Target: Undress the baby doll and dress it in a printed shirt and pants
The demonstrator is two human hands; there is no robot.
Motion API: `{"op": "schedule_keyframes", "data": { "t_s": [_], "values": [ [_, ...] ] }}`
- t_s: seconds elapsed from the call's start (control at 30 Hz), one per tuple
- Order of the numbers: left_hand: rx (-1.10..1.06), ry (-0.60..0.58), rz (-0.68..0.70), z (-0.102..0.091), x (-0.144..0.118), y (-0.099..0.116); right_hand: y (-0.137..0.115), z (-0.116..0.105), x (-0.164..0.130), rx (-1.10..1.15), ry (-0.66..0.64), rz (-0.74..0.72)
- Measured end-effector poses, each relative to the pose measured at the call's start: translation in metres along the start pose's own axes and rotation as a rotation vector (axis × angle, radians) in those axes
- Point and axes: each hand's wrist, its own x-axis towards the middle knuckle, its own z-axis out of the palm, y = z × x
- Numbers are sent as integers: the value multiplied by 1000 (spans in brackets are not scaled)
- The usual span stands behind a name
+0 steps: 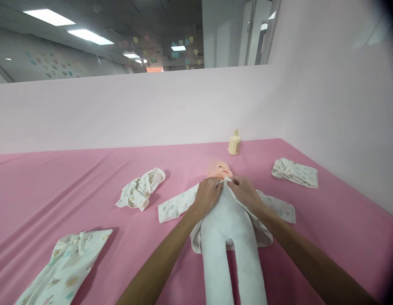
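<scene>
With our right hand [245,195], we pinch the patterned shirt [180,204] by its edge; whether our left hand [209,195] grips it, we cannot tell. Beneath our fingers lies the doll [226,222], head just beyond.

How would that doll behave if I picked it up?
The doll would probably bend and sag, since its white body looks like stuffed fabric. Its smoother head looks firmer and may loll. The open shirt lies loose beside the body, so it would likely flop.
</scene>
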Motion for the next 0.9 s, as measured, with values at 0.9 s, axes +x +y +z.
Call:
{"op": "schedule_keyframes", "data": {
  "t_s": [0.9],
  "values": [
    [-73,72,-66,13,-2,5,1,3,-2,22,-30,-50]
  ]
}}
